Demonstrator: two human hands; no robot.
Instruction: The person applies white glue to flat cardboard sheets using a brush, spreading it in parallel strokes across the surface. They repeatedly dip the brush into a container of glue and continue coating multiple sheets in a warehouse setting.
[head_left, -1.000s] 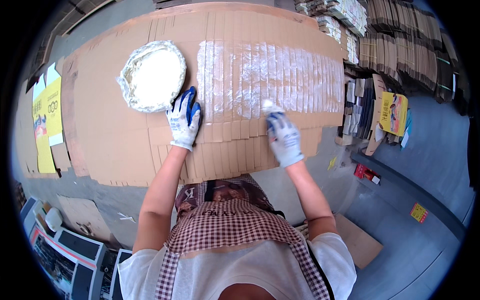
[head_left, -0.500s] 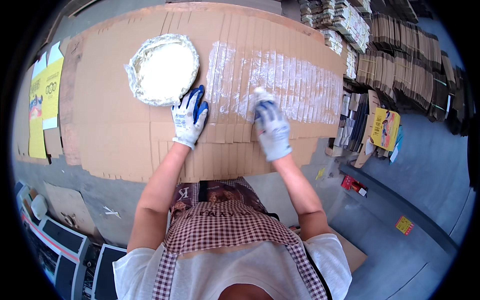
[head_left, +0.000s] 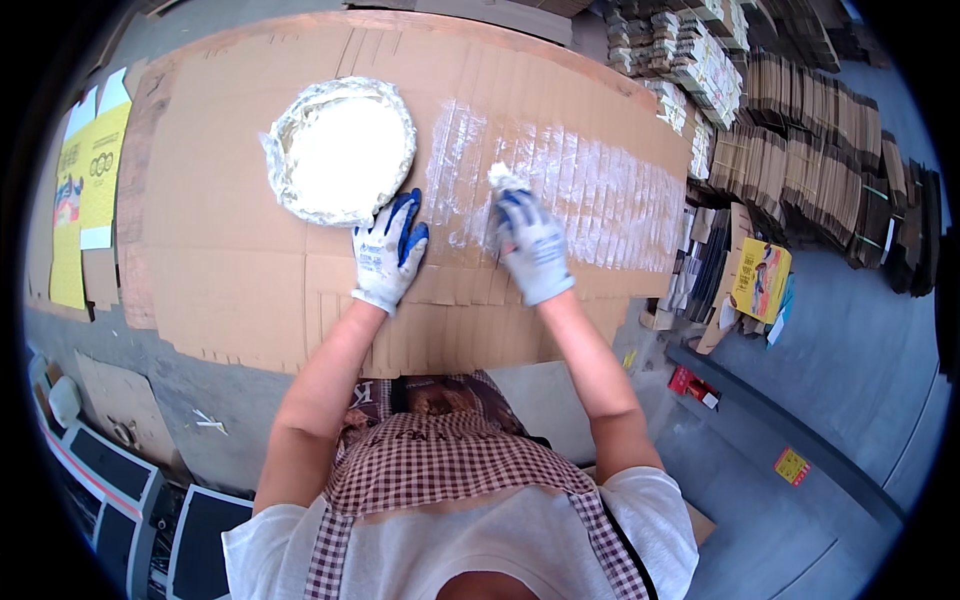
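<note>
A round basin (head_left: 408, 135), lined with crumpled clear plastic, holds thick white paste (head_left: 343, 150) and stands on the cardboard-covered table. Beside its near rim, my left hand (head_left: 388, 255), in a white glove with blue-coated fingers, lies on the cardboard with its fingers stretched out. My right hand (head_left: 533, 245), gloved alike, is closed round a white paste-covered wad (head_left: 506, 177); its exact kind is hidden by paste and fingers. Under and around that hand, white smears (head_left: 600, 200) cover ridged cardboard strips (head_left: 445, 285).
Yellow printed card sheets (head_left: 85, 190) lie at the table's left end. Bundled stacks of brown cardboard (head_left: 770, 160) and pale printed pieces (head_left: 710, 70) stand on the right. A yellow box (head_left: 760, 278) sits near the table's right corner. Black-panelled equipment (head_left: 120, 480) is at lower left.
My right hand has slid a little left and away from me over the smeared strips with the wad. My left hand stays beside the basin. The whole view has shifted slightly.
</note>
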